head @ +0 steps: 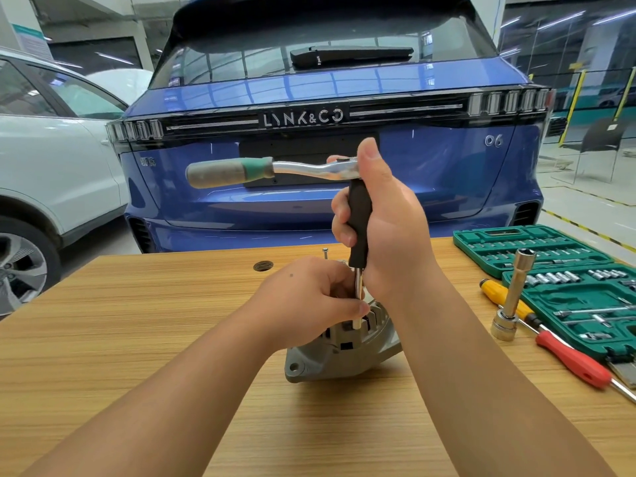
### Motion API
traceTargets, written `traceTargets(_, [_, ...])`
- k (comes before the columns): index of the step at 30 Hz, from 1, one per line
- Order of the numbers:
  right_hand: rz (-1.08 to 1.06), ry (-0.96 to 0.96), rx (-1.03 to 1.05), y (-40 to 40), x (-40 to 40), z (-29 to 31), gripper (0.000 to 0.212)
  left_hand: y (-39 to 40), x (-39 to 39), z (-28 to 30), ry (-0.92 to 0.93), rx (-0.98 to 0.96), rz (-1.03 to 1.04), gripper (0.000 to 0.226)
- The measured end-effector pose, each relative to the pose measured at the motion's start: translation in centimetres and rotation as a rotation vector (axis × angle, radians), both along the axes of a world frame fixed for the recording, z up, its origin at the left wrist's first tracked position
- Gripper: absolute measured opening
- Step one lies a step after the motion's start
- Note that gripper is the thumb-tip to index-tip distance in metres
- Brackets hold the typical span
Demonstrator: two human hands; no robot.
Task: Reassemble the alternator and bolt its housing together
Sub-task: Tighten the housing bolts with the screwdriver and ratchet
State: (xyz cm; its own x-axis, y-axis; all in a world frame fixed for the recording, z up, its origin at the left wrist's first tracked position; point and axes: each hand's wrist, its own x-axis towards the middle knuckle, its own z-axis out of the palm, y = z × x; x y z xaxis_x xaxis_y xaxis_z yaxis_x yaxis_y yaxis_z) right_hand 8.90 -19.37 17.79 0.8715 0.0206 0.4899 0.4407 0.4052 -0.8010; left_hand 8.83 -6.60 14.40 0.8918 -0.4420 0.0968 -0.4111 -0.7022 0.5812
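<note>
Clenching the ratchet (275, 168) extension, right hand (385, 228) above alternator (344, 352); left hand (309, 297) apparently pinches its shaft

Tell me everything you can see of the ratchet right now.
The ratchet is chrome with a grey and green grip pointing left, level above the table. Its head sits on a black-sleeved extension standing upright over the alternator. The right hand grips head and sleeve; the left hand pinches the bare shaft lower down.

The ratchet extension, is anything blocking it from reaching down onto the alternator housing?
Nothing visible blocks it. The ratchet extension already reaches the alternator, guided by the left hand and gripped by the right hand. Its tip is hidden.
</note>
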Motion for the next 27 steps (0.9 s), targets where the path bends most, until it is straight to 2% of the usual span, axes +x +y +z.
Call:
traceTargets(7, [0.218, 0.138, 0.128, -1.3, 0.4, 0.7, 0.039, 0.6, 0.4, -0.5, -0.050, 0.013, -0.013, 0.009])
traceTargets(10, [0.325, 0.169, 0.172, -1.8, 0.2, 1.0, 0.047, 0.9, 0.3, -0.7, -0.045, 0.005, -0.012, 0.007])
traceTargets(13, [0.422, 0.161, 0.114, -2.2, -0.1, 1.2, 0.042, 1.2, 0.1, -0.8, -0.001, -0.024, -0.011, 0.007])
traceTargets(17, [0.438, 0.157, -0.020, -2.1, -0.2, 1.4, 0.047, 0.9, -0.1, -0.5, 0.031, -0.037, -0.014, 0.002])
traceTargets(23, [0.429, 0.234, 0.093, -2.7, 0.1, 1.3, 0.053, 0.1, 0.4, 0.1, 0.006, 0.024, -0.008, 0.004])
traceTargets(25, [0.431, 0.233, 0.142, -2.7, 0.2, 1.2, 0.046, 0.1, 0.5, -0.1, 0.008, 0.024, 0.000, 0.003])
traceTargets(27, [0.411, 0.201, 0.149, -2.7, 0.2, 1.0, 0.030, 0.1, 0.5, -0.2, 0.009, 0.012, -0.006, 0.003])
